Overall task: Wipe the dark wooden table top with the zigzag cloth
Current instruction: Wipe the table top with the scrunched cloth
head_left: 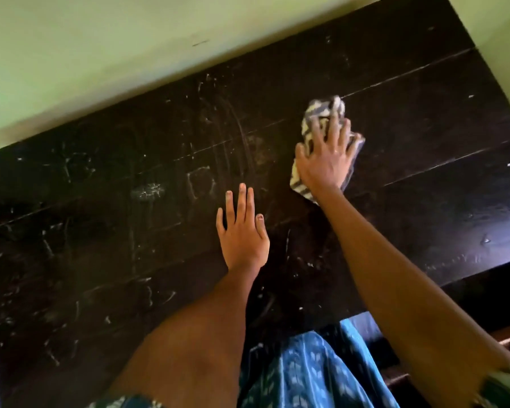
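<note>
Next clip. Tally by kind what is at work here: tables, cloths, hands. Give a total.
Tables: 1, the dark table
Cloths: 1, the zigzag cloth
Hands: 2, left hand flat on the table, right hand pressing the cloth
Total: 4

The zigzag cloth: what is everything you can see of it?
The zigzag cloth is a soft, crumpled rag in cream and dark grey. It lies bunched on the dark wooden table top, right of centre. The right hand presses on it, fingers spread, covering its middle; its ends show beyond fingertips and wrist.
</note>
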{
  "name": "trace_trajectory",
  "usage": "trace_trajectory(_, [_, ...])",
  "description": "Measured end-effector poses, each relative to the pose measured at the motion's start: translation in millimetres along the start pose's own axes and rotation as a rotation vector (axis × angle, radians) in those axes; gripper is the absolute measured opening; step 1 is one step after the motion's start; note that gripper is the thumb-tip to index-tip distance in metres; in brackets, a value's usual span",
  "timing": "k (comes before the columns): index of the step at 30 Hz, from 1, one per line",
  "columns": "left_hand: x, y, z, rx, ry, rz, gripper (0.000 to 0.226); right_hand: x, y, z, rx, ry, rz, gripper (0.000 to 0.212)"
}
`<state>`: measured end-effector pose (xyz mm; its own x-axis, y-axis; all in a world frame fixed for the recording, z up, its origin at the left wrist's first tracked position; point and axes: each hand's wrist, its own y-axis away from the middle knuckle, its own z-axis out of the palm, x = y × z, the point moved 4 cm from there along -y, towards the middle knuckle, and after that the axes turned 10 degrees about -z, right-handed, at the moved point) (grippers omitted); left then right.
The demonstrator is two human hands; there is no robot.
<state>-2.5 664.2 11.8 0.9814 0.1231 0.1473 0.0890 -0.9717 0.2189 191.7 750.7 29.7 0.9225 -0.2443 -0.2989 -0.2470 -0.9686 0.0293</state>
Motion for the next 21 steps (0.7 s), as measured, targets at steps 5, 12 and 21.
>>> trace_trajectory(5, [1.9,-0.5,-4.2,0.013,0.024,0.001,0.056,-18.9,129.2,11.2,-0.153,0.028,-0.662,0.063])
trace_trajectory(12, [3.3,-4.5,-2.3,0.021,0.028,0.005,0.055,2.9,16.3,-9.4,0.03,-0.028,0.033,0.06])
trace_trajectory(21, [5.3,-4.2,-2.6,0.05,0.017,0.028,0.055,48.9,144.6,-14.6,0.094,0.023,-0.131,0.054])
